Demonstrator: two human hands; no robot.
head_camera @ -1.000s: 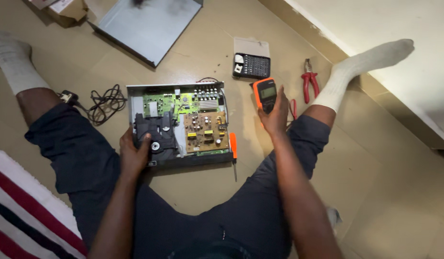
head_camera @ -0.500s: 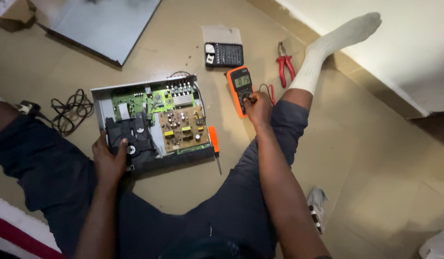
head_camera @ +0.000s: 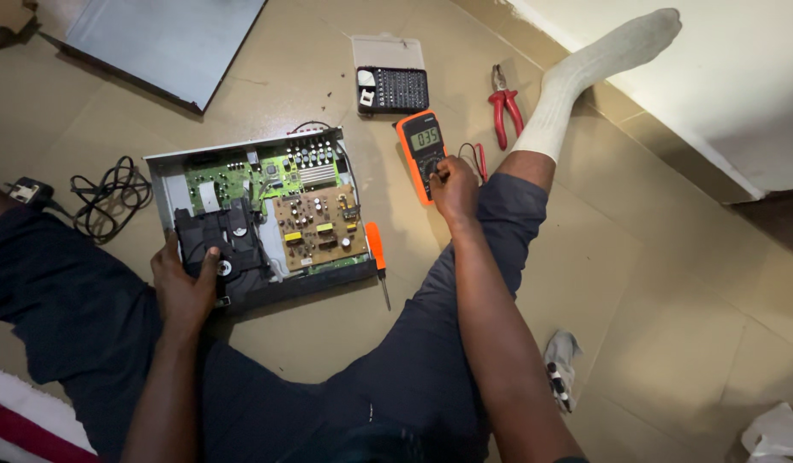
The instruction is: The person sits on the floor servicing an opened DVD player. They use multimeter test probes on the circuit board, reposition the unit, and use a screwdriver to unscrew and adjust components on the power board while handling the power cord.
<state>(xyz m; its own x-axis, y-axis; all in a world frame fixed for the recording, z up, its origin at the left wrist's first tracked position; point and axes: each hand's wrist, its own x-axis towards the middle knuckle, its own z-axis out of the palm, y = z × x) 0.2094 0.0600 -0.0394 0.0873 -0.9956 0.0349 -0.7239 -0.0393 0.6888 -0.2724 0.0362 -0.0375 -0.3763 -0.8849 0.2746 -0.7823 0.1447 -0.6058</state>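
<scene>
Your right hand (head_camera: 454, 187) pinches the meter (head_camera: 422, 153) dial: light, rigid, slides easily. Left hand (head_camera: 184, 287), fingers curled, steadies the player (head_camera: 261, 216) by its rim; boards fragile.

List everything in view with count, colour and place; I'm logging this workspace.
opened player chassis: 1, grey, floor centre-left
circuit boards: 2, green and brown, inside chassis
multimeter: 1, orange, right of chassis
screwdriver: 1, orange handle, beside chassis
bit case: 1, black, above multimeter
pliers: 1, red handles, by socked foot
metal cover: 1, grey, top left
cable: 1, black, far left
left hand: on black drive
right hand: on multimeter
</scene>
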